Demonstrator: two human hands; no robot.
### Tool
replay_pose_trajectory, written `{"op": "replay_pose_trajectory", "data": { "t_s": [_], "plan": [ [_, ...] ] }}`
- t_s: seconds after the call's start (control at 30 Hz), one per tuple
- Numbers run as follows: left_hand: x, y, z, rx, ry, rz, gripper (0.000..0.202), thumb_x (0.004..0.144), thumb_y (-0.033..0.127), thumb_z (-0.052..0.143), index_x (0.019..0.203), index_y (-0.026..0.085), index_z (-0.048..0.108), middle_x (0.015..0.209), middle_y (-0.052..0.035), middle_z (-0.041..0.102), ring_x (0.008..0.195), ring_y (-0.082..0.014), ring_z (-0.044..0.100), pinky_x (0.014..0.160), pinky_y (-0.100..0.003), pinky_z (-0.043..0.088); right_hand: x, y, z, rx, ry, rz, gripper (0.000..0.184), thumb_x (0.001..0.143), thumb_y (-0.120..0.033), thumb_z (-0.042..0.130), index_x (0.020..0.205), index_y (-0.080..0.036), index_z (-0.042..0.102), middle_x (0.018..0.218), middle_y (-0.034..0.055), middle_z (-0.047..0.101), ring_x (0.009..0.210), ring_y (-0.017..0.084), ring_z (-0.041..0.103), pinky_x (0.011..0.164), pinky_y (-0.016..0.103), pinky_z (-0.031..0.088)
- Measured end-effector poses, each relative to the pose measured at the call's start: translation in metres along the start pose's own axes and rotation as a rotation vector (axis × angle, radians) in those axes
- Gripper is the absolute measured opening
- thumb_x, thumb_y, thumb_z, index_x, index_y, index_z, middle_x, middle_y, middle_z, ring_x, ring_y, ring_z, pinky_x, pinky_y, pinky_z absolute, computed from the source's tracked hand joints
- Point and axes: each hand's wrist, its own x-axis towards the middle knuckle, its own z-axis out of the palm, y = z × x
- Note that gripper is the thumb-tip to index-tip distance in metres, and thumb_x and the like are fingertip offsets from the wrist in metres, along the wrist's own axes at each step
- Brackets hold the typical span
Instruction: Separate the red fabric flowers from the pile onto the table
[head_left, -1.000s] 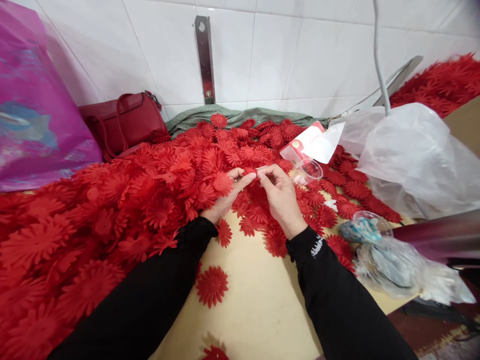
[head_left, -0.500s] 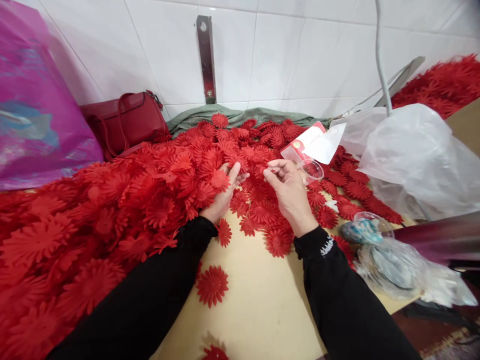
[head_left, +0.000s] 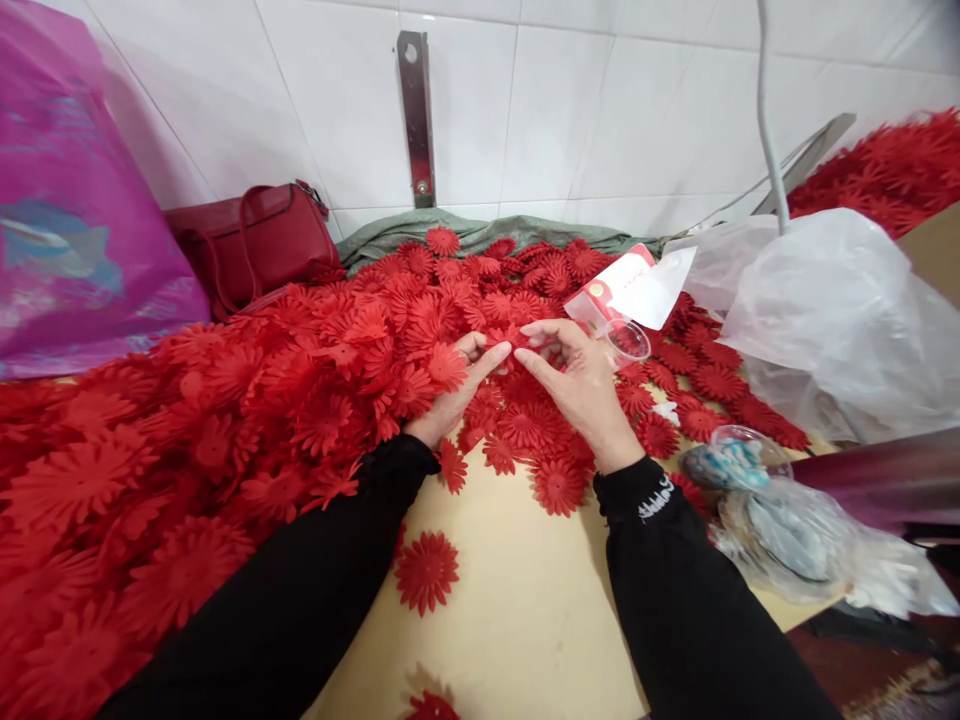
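Note:
My left hand [head_left: 459, 393] and my right hand [head_left: 579, 388] meet above the heap, thumbs nearly touching. Between their fingertips is a red artificial flower [head_left: 508, 338], pinched from both sides. Its far petals blend into the red heap behind, so its full outline is hard to make out. A large pile of red artificial flowers [head_left: 277, 400] surrounds my left hand and forearm. More flowers lie under and beyond my right hand. One loose flower [head_left: 427, 573] rests on the bare tabletop [head_left: 525, 600] between my forearms.
A red handbag [head_left: 259, 245] and a purple plastic bag [head_left: 82, 200] stand at the left. Behind my right hand are a red-and-white box [head_left: 626, 287] and a clear plastic cup [head_left: 628, 341]. White plastic bags [head_left: 840, 300] and a bagged container [head_left: 795, 535] lie right.
My hands have come together from a small gap. The right fingertips moved left to the left ones, and a red flower now shows between them.

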Motion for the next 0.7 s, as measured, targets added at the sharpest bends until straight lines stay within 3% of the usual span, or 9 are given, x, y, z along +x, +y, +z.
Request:
{"op": "replay_pose_trajectory", "data": {
  "t_s": [0.07, 0.23, 0.47, 0.6, 0.7],
  "plan": [
    [0.000, -0.001, -0.001, 0.026, -0.024, -0.001, 0.040, 0.080, 0.053, 0.080, 0.077, 0.019, 0.060, 0.075, 0.0023, 0.063, 0.072, -0.0105, 0.059, 0.073, -0.024, 0.047, -0.001, 0.004, 0.002, 0.005, -0.027, 0.014, 0.015, 0.086, -0.031, 0.075, 0.099, -0.024, 0.072, 0.098, 0.0021, 0.071, 0.086, 0.017, 0.061, 0.080, 0.033, 0.049],
    [0.002, -0.005, -0.003, 0.061, -0.059, 0.013, 0.042, 0.082, 0.056, 0.077, 0.074, 0.019, 0.061, 0.071, 0.0018, 0.062, 0.069, -0.0106, 0.057, 0.071, -0.024, 0.046, -0.004, 0.004, 0.008, 0.215, -0.059, 0.173, 0.015, 0.084, -0.035, 0.076, 0.090, -0.023, 0.071, 0.086, -0.0017, 0.070, 0.078, 0.015, 0.061, 0.077, 0.031, 0.049],
    [0.000, -0.001, 0.005, -0.022, -0.105, -0.050, 0.046, 0.072, 0.057, 0.085, 0.078, 0.018, 0.061, 0.072, 0.0032, 0.061, 0.068, -0.0091, 0.055, 0.070, -0.024, 0.046, -0.008, -0.001, 0.023, 0.574, 0.031, 0.330, 0.013, 0.080, -0.028, 0.074, 0.079, -0.024, 0.062, 0.071, -0.0055, 0.063, 0.066, 0.013, 0.059, 0.071, 0.030, 0.051],
    [-0.004, 0.004, 0.008, -0.022, -0.141, -0.103, 0.047, 0.069, 0.054, 0.087, 0.077, 0.018, 0.059, 0.073, 0.0036, 0.061, 0.065, -0.0084, 0.053, 0.067, -0.024, 0.044, -0.005, 0.015, 0.018, 0.580, 0.148, 0.414, 0.020, 0.079, -0.031, 0.073, 0.078, -0.025, 0.054, 0.069, -0.0069, 0.057, 0.062, 0.014, 0.058, 0.068, 0.030, 0.052],
    [-0.005, 0.004, 0.008, 0.034, -0.134, -0.084, 0.041, 0.072, 0.049, 0.086, 0.079, 0.019, 0.059, 0.075, 0.0038, 0.060, 0.066, -0.0090, 0.052, 0.068, -0.024, 0.044, -0.001, 0.025, 0.012, 0.488, 0.211, 0.387, 0.022, 0.080, -0.035, 0.072, 0.081, -0.025, 0.052, 0.073, -0.0059, 0.057, 0.066, 0.014, 0.060, 0.073, 0.031, 0.052]
  ]
}}
